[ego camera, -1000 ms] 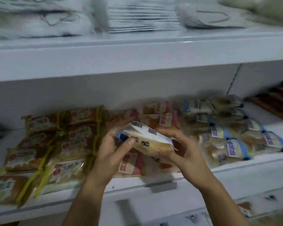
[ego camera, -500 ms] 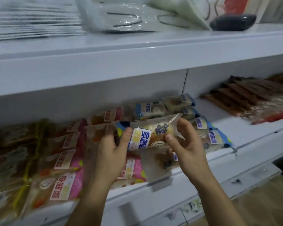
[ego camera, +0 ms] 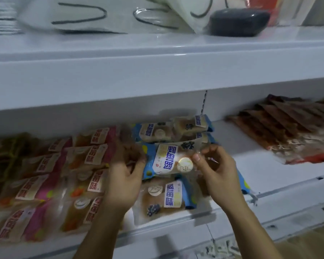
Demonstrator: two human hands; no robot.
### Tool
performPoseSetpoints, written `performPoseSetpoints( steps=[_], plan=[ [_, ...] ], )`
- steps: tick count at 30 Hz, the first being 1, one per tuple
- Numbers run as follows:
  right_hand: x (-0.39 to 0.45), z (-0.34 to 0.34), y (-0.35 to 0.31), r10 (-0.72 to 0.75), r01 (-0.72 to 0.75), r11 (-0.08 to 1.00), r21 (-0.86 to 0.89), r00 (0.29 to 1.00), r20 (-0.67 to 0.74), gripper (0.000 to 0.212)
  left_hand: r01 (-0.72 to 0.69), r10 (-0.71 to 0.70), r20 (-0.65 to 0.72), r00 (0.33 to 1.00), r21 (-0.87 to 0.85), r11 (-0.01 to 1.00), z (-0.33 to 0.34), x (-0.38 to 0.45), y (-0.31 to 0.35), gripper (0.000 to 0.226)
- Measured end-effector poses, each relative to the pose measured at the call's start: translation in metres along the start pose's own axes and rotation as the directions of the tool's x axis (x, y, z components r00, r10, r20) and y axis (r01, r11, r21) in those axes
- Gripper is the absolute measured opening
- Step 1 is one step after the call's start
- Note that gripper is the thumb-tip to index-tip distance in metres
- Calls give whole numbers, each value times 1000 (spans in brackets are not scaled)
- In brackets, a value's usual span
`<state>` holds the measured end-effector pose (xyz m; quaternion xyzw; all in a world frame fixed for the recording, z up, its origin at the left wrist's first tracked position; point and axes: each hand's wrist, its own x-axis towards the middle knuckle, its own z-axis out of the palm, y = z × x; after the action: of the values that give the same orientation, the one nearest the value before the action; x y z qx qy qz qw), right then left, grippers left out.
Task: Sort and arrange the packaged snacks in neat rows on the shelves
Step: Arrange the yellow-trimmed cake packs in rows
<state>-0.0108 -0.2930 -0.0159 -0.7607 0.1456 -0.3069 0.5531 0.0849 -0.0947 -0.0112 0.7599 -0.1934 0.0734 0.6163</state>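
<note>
Blue-edged clear plastic snack packet with a white label [ego camera: 171, 159] held above the white metal shelf [ego camera: 269, 176], over a similar blue packet [ego camera: 166, 197] lying flat. Left hand [ego camera: 123, 182] gripping its left end, fingers curled; right hand [ego camera: 217, 171] pinching its right end. Pink-edged packets [ego camera: 64, 174] in rows at left; brown packets [ego camera: 288, 128] at right.

Both forearms reach forward; left hand [ego camera: 124, 181] and right hand [ego camera: 216, 171] each curl their grip inward, palms facing.
</note>
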Motion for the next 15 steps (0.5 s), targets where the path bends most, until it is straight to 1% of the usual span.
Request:
performPoseSetpoints(
  steps=[2, 4, 5, 7, 8, 9, 10, 11, 12, 13, 14, 15],
  plan=[
    [12, -9, 5, 6, -6, 1000, -18, 1000, 21, 17, -37, 37, -2, 999, 79, 996, 9, 1, 2, 30],
    [23, -14, 9, 23, -20, 999, -47, 998, 63, 21, -54, 56, -1, 998, 190, 980, 15, 2, 3, 37],
    [28, -16, 9, 30, -27, 999, -36, 996, 89, 25, -50, 55, -18, 998, 220, 974, 18, 1, 4, 37],
    [36, -18, 3, 24, -33, 998, 54, 988, 154, 37, -40, 61, -83, 995, 230, 972, 25, -1, 4, 33],
    [39, -19, 0, 16, -37, 992, 119, 984, 177, 43, -35, 59, -116, 992, 199, 979, 28, -2, 4, 32],
    [42, -19, -3, 11, -48, 978, 201, 983, 181, 50, -6, 20, -124, 992, 110, 994, 33, -3, 4, 40],
    [45, -18, -4, 30, -79, 952, 297, 986, 167, 59, 30, -33, -107, 994, -34, 999, 39, -5, 8, 55],
    [48, -15, -6, 69, -126, 904, 407, 986, 152, 66, 84, -96, -64, 993, -160, 983, 46, -7, 11, 70],
    [51, -10, -7, 116, -170, 856, 488, 984, 138, 72, 155, -161, -6, 987, -236, 959, 55, -9, 14, 77],
    [53, -6, -10, 147, -192, 825, 532, 981, 127, 75, 219, -215, 45, 976, -274, 936, 63, -11, 20, 76],
    [53, -2, -12, 157, -199, 827, 526, 980, 125, 73, 265, -249, 92, 964, -284, 922, 69, -13, 24, 66],
    [53, 2, -11, 155, -205, 860, 468, 977, 143, 67, 284, -259, 129, 957, -248, 926, 72, -14, 27, 54]
  ],
)
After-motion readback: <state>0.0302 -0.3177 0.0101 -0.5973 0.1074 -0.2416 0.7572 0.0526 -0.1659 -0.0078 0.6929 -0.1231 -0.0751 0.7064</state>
